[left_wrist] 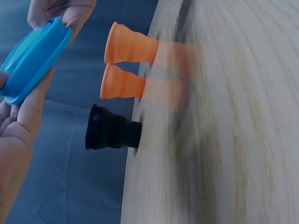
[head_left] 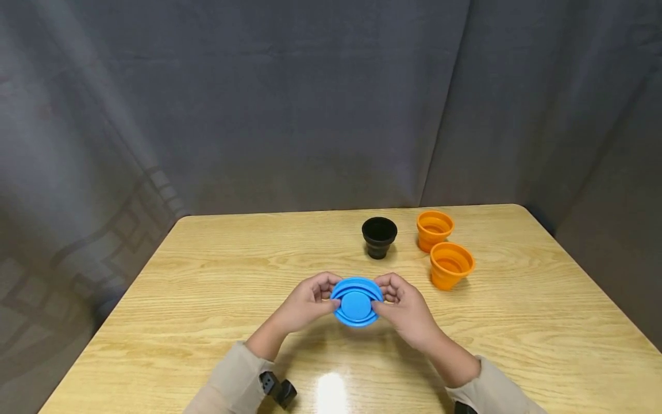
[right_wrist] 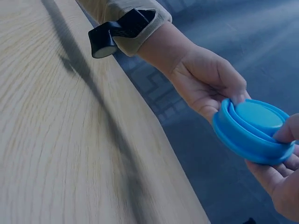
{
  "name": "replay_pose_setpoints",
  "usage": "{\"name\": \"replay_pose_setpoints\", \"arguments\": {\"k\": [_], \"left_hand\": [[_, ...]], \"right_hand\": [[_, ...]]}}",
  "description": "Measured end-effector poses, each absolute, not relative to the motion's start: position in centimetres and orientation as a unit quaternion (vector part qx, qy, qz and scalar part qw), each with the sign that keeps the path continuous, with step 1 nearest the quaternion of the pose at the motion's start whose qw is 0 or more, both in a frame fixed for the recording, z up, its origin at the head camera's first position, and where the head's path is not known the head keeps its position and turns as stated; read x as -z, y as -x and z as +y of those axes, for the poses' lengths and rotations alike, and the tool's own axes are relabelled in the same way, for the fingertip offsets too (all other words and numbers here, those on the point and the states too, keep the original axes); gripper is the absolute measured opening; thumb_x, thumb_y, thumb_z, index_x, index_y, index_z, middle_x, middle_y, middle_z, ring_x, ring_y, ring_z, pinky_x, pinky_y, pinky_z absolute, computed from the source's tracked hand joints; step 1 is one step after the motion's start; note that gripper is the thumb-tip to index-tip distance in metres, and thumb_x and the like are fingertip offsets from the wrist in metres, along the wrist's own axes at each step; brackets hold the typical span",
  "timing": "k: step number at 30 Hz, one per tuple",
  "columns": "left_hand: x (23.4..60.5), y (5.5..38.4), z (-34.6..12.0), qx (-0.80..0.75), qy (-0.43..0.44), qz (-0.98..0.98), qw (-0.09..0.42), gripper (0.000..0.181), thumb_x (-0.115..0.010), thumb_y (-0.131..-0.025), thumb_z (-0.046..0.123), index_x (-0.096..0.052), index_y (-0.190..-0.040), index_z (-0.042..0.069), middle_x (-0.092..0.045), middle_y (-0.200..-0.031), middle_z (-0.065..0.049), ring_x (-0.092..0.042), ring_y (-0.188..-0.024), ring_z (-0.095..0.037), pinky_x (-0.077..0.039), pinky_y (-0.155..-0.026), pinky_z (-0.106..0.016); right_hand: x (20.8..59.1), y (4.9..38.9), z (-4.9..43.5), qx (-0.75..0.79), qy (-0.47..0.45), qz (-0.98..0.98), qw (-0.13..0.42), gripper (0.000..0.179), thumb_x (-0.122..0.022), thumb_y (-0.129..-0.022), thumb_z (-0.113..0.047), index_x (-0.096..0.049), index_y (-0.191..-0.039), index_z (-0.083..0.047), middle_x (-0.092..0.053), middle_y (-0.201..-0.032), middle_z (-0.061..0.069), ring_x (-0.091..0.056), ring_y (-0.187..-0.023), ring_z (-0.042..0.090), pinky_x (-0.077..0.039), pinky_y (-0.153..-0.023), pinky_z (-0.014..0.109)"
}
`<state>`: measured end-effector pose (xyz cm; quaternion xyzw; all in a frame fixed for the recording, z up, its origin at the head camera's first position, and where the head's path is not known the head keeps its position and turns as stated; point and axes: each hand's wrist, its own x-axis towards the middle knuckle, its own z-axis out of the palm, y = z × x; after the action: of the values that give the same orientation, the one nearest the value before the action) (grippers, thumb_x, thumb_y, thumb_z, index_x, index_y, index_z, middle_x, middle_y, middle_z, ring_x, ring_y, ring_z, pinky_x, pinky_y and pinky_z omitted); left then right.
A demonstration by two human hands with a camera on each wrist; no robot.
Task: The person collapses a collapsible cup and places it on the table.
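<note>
A blue collapsible cup (head_left: 356,305), folded nearly flat, is held above the table between both hands. Its round base faces the head camera, with ring-shaped folds around it. On its left side my left hand (head_left: 310,303) pinches the rim, thumb on the folds and fingers behind. The right hand (head_left: 407,307) grips the opposite side the same way, its thumb beside the round base. In the left wrist view the cup (left_wrist: 35,60) appears edge-on; the right wrist view shows the cup's (right_wrist: 254,130) folded rings tilted between the thumbs.
Beyond the hands, a black collapsible cup (head_left: 379,237) stands upright and expanded on the wooden table (head_left: 233,259). Two orange collapsible cups (head_left: 435,230) stand expanded to its right, one nearer me. A grey curtain (head_left: 289,115) hangs behind the table. A black wrist camera (head_left: 278,389) sits at the left sleeve.
</note>
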<state>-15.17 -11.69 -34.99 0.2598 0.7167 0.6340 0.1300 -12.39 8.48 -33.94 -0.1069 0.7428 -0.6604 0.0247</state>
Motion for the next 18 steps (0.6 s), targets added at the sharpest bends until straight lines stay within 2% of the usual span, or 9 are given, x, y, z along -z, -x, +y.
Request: {"name": "replay_pose_setpoints", "arguments": {"k": [9,14,18], "left_hand": [[35.2,15.4,-12.4,-0.642,-0.302,0.685,0.163,0.033,-0.056,-0.081,-0.001,-0.045,-0.109,-0.014,-0.054,-0.095,-0.016,-0.055,-0.083,-0.015,-0.048,-0.071,-0.027],[35.2,15.6,-12.2,-0.644,-0.320,0.676,0.161,0.033,-0.055,-0.082,0.000,-0.044,-0.109,-0.015,-0.054,-0.095,-0.020,-0.055,-0.083,-0.014,-0.048,-0.071,-0.028],[35.2,15.8,-11.9,-0.637,-0.318,0.687,0.144,0.031,-0.056,-0.081,0.000,-0.046,-0.108,-0.013,-0.055,-0.093,-0.016,-0.055,-0.081,-0.013,-0.048,-0.069,-0.027]], "right_hand": [[34.2,12.6,9.4,0.663,0.140,0.731,0.079,0.034,-0.060,-0.076,0.004,-0.047,-0.106,0.013,-0.057,-0.093,0.018,-0.055,-0.082,0.019,-0.048,-0.070,0.024],[34.3,12.7,9.7,0.663,0.148,0.729,0.085,0.036,-0.060,-0.077,0.001,-0.046,-0.108,0.013,-0.056,-0.096,0.019,-0.055,-0.084,0.019,-0.047,-0.072,0.024],[34.4,12.8,10.1,0.668,0.161,0.722,0.086,0.038,-0.060,-0.079,-0.002,-0.045,-0.110,0.013,-0.055,-0.097,0.020,-0.055,-0.085,0.018,-0.047,-0.073,0.024]]}}
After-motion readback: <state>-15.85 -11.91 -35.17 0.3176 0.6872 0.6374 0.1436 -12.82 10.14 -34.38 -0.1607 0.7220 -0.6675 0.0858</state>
